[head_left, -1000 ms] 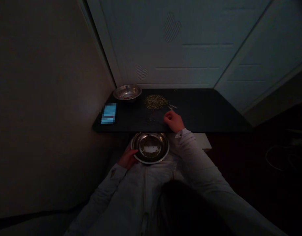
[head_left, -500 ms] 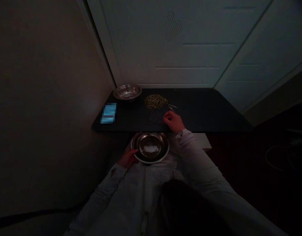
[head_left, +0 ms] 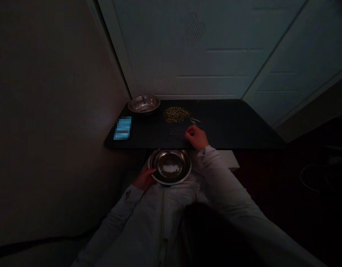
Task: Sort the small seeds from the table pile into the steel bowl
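Note:
My left hand (head_left: 144, 178) grips the left rim of a steel bowl (head_left: 152, 160) held just below the near edge of the black table (head_left: 232, 126); small greenish grains lie in its bottom. My right hand (head_left: 196, 136) rests on the table with its fingers curled down onto the surface, close to a few stray grains. Whether it pinches anything is too dark to tell. A pile of the same greenish grains (head_left: 176, 114) lies a little beyond that hand, with a thin trail leading toward it.
A second steel bowl (head_left: 144, 104) stands at the table's far left corner. A blue blurred rectangle (head_left: 123, 128) lies near the left edge. White panelled doors (head_left: 204, 55) rise behind the table and a wall runs along the left.
My right hand has shifted very slightly on the table. The left hand and its bowl have stayed where they were.

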### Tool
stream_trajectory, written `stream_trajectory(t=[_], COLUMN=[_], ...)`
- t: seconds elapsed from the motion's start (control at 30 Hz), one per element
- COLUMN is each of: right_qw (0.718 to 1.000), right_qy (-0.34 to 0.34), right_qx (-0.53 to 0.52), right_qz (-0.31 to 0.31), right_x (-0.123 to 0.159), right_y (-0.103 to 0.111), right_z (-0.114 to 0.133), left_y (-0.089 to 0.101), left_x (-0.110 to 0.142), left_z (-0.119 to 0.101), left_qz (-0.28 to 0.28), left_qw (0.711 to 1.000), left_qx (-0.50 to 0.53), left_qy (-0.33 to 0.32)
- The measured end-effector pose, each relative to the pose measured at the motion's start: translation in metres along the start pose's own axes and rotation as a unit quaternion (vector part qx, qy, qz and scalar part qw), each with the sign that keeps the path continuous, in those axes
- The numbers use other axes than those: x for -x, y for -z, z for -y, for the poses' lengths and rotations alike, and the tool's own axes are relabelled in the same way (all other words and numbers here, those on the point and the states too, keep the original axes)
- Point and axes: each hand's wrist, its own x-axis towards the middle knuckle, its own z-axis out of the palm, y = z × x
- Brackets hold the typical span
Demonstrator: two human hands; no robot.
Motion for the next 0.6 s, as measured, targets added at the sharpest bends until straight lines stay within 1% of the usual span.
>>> stream_trajectory(t=[0.13,0.37,0.5,0.6], right_qw=[1.000,0.998,0.996,0.997], right_qy=[-0.010,-0.033,-0.042,-0.029], right_qx=[0.006,0.021,0.016,-0.016], right_qz=[-0.012,-0.051,-0.076,-0.067], right_x=[-0.0001,-0.0010,-0.0010,0.0000], right_y=[-0.0008,-0.0011,0.0001,0.0016], right_z=[-0.0017,-0.0014,-0.0004,0.0000], left_y=[0.0020,0.0052,0.0055,0.0055], left_x=[-0.0008,-0.0015,-0.0024,-0.0024], left_z=[0.0010,0.0025,0.0027,0.0023], left_qz=[-0.013,-0.013,-0.010,-0.009], left_qw=[1.000,0.999,1.000,1.000], left_qx=[-0.010,-0.024,-0.018,-0.019], left_qy=[0.014,0.023,0.015,0.015])
